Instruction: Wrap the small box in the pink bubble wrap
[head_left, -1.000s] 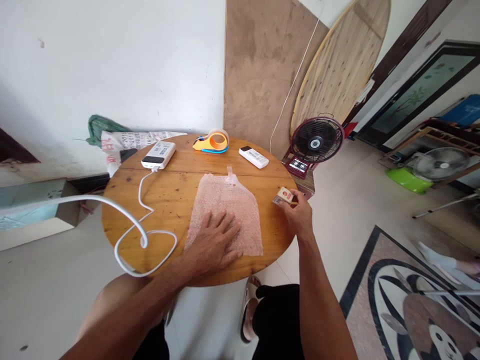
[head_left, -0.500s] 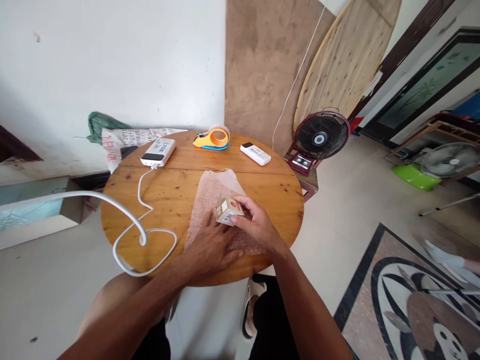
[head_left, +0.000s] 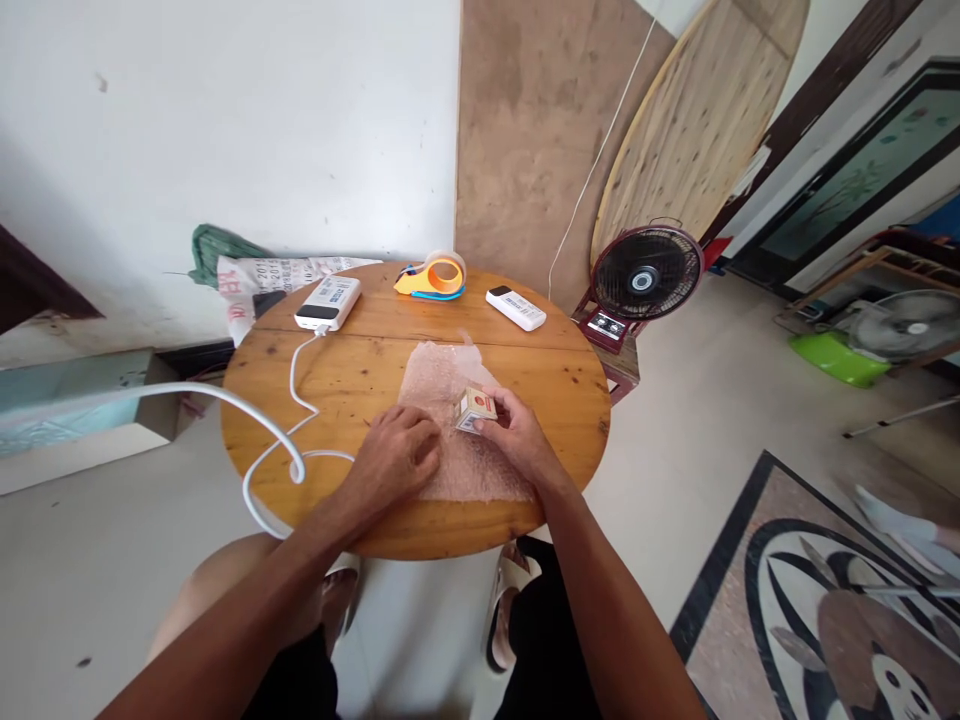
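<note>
A small cardboard box [head_left: 477, 406], pale with a red round mark and printed sides, is held between the thumb and fingers of my right hand [head_left: 517, 430]. It sits tilted over the middle of a sheet of bubble wrap [head_left: 472, 470] spread on the round wooden table [head_left: 352, 380]. At the sheet's left edge rests my left hand [head_left: 397, 450], its fingers curled in and closed on the wrap's edge. The fingertips of that hand are partly hidden.
An orange tape dispenser [head_left: 431, 278] stands at the table's back. White power banks lie left [head_left: 328, 303] and right [head_left: 516, 307] of it. A white cable [head_left: 294, 375] runs from the left one across the table's left side. A dark fan [head_left: 643, 282] stands beyond the right edge.
My left hand has moved from lying spread on the bubble wrap to its left edge, and its fingers have curled. My right hand still holds the box, turned slightly.
</note>
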